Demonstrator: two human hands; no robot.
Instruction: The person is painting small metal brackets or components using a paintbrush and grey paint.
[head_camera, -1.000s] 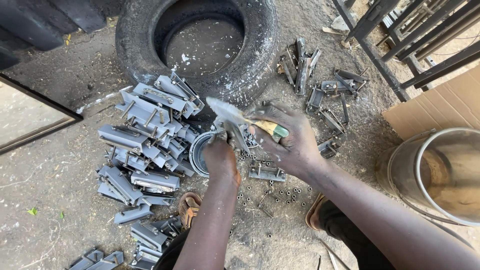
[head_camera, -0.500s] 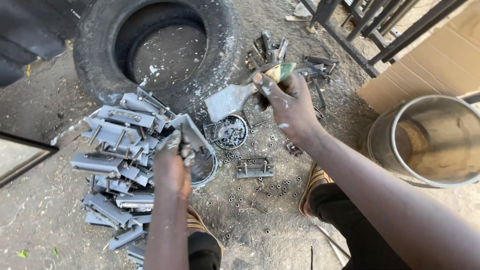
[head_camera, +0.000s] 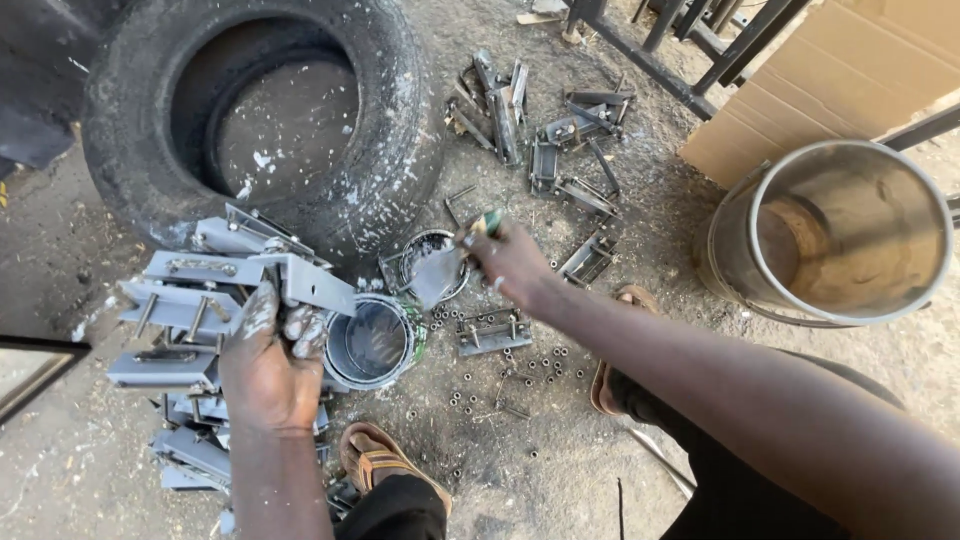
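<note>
My left hand (head_camera: 268, 362), smeared with grey paint, grips a grey-painted metal bracket (head_camera: 300, 278) just above the heap of painted brackets (head_camera: 180, 330). My right hand (head_camera: 512, 262) holds a paintbrush (head_camera: 450, 262) with a green-tipped handle, its grey bristles over a small tin lid (head_camera: 432, 262). An open tin of grey paint (head_camera: 375, 342) sits on the ground between my hands. An unpainted bracket (head_camera: 492, 334) lies right of the tin.
A large black tyre (head_camera: 260, 110) lies at the top left. Unpainted metal brackets (head_camera: 540, 130) are scattered at the top centre. A metal drum (head_camera: 840, 235) and cardboard (head_camera: 850, 70) stand right. Small nuts (head_camera: 500, 380) litter the dirt. My sandalled foot (head_camera: 375, 460) is below.
My left hand has drawn a painted bracket down and left toward the heap. My right hand lowered the brush from above the tin to the small lid.
</note>
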